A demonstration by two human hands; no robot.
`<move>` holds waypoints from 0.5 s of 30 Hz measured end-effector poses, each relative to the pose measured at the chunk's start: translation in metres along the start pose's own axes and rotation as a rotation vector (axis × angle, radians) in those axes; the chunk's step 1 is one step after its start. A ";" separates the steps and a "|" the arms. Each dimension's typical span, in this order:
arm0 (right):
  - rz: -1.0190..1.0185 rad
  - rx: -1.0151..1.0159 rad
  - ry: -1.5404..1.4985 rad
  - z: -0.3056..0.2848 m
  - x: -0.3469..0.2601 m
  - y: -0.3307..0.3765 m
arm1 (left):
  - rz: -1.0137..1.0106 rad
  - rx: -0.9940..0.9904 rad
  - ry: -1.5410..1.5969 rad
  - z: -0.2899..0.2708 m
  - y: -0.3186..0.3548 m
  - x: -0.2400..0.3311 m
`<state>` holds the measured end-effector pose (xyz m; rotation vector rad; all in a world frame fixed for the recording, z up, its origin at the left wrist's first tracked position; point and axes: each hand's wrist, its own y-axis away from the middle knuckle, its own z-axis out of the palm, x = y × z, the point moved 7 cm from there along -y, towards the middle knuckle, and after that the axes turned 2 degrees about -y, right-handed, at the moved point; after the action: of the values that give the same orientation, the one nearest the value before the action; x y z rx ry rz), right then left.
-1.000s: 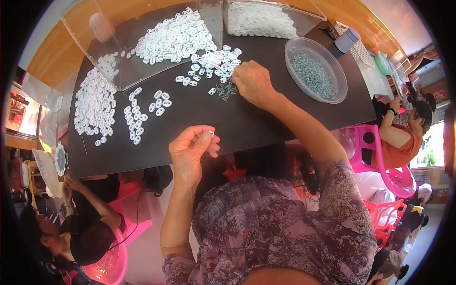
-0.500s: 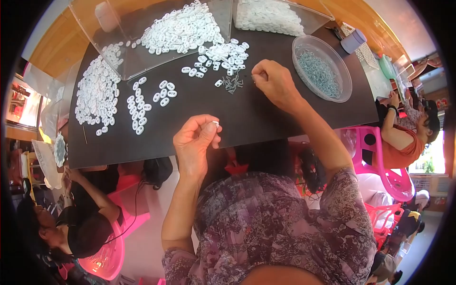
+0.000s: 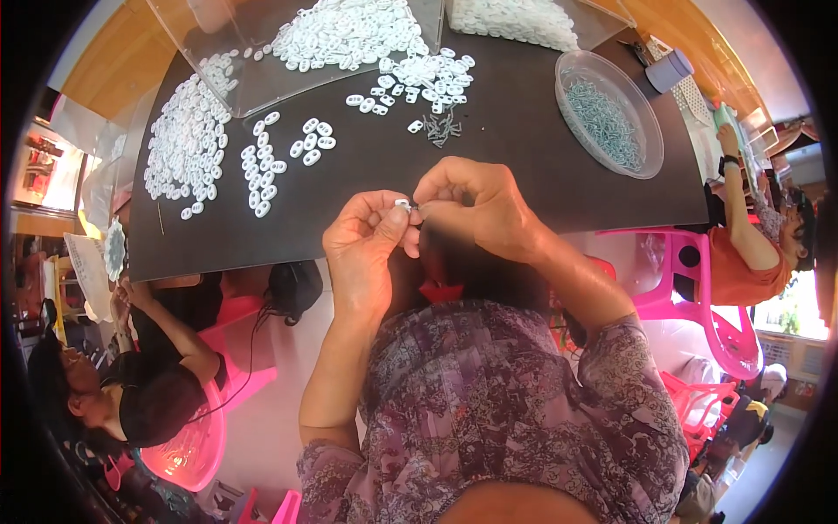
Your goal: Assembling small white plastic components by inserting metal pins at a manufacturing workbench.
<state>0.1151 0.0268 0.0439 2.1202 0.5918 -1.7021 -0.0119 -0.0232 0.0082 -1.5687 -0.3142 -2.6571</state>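
Observation:
My left hand [image 3: 365, 249] pinches a small white plastic piece [image 3: 401, 203] between thumb and fingertips, just past the table's near edge. Right against it, the thumb and fingers of my right hand [image 3: 489, 210] are closed on a tiny dark metal piece, apparently a screw [image 3: 416, 208], held up to the white piece. Beyond my hands lies a little heap of dark screws [image 3: 443, 129], with one white piece [image 3: 415, 127] beside it. A pile of small white pieces [image 3: 436, 77] spreads just behind the heap.
At the right stands a round clear tub [image 3: 650, 157] of screws. White oval pieces lie in a big pile [image 3: 183, 144] at the left and smaller clusters [image 3: 260, 170]. Clear bins [image 3: 249, 106] of white pieces stand at the back. A person [image 3: 148, 384] sits left, another [image 3: 759, 236] right.
My right hand has come from beside the screw heap toward me and left, meeting my left hand at the white piece. The whole view has shifted slightly.

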 end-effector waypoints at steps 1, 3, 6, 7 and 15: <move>0.029 0.006 -0.064 0.001 0.004 0.001 | 0.002 0.004 0.001 0.000 0.001 0.000; 0.033 0.004 -0.065 0.002 0.003 0.003 | -0.006 -0.005 0.011 0.000 0.004 -0.001; 0.035 0.008 -0.044 0.004 0.001 0.005 | -0.001 -0.003 -0.005 -0.001 0.006 -0.001; 0.030 0.011 -0.022 0.005 0.000 0.005 | 0.000 -0.002 -0.003 -0.001 0.007 -0.001; 0.034 0.003 -0.033 0.009 0.001 0.007 | 0.058 0.013 -0.065 -0.002 0.013 0.000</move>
<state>0.1115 0.0162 0.0408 2.0882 0.5417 -1.7171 -0.0113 -0.0360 0.0090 -1.6376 -0.2827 -2.5597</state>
